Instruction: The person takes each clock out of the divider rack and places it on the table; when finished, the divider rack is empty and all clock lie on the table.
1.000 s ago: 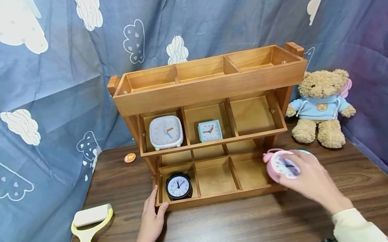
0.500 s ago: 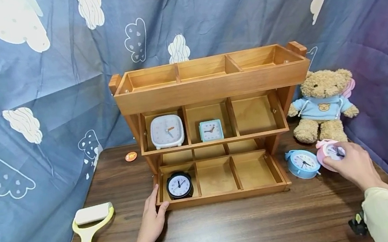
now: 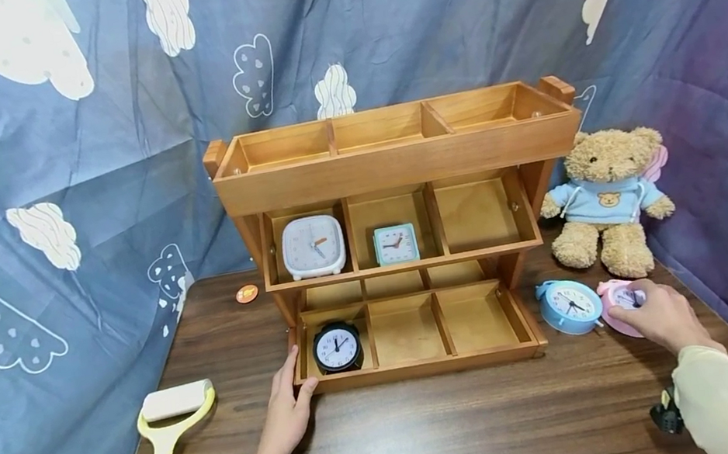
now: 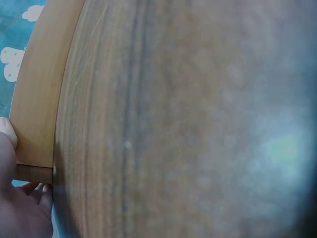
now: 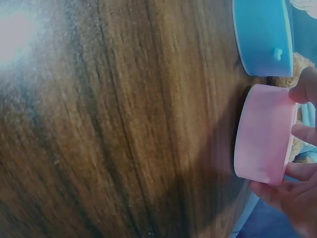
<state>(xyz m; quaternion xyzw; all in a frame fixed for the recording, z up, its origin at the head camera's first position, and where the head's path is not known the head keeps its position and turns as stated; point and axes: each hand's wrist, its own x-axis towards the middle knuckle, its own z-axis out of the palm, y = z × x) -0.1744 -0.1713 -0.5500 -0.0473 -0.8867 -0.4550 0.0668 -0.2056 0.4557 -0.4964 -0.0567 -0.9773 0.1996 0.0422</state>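
Note:
My right hand (image 3: pixel 664 315) grips a round pink alarm clock (image 3: pixel 624 329) at the right of the table. In the right wrist view, the thumb and fingers lie around the rim of the pink clock, which stands on the tabletop. A blue alarm clock (image 3: pixel 571 307) sits just left of it, dial tilted up. My left hand (image 3: pixel 284 410) holds the lower left corner of a wooden shelf rack (image 3: pixel 421 369), thumb at the front and fingers along the side. On the rack are a black clock (image 3: pixel 336 347), a white clock (image 3: pixel 313 247) and a small mint-green clock (image 3: pixel 396 244).
A teddy bear (image 3: pixel 608 206) in a blue hoodie sits behind the pink clock. To the left lies a lint roller (image 3: pixel 161 453) with a yellow handle, and farther back an orange round sticker (image 3: pixel 247 294). A patterned blue cloth (image 3: pixel 111 139) hangs behind the table.
My right hand has carried the pink clock from beside the rack's lower right end rightward and down to the table, uncovering the blue clock. The left hand has stayed at the corner.

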